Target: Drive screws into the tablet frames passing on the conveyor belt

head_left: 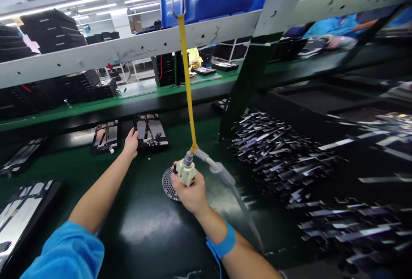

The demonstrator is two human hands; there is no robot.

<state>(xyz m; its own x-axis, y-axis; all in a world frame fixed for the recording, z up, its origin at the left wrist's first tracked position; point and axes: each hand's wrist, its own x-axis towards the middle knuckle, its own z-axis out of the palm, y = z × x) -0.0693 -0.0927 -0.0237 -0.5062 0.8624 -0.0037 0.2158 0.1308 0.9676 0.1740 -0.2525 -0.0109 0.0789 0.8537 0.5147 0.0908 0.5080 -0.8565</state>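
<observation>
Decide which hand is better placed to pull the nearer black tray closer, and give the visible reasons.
Probably the left hand: its fingers already touch the black tray. The right hand is wrapped around the hanging tool, short of the tray.

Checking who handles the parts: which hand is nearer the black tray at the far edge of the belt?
Left. The left hand touches the black tray's near-left edge; the right hand is nearer the person, gripping the hanging screwdriver.

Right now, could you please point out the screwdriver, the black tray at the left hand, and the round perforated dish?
screwdriver [186, 171], head view, on its cream body above the right hand's grip.
black tray [151, 132], head view, on its middle.
perforated dish [167, 182], head view, on its exposed left part.
</observation>
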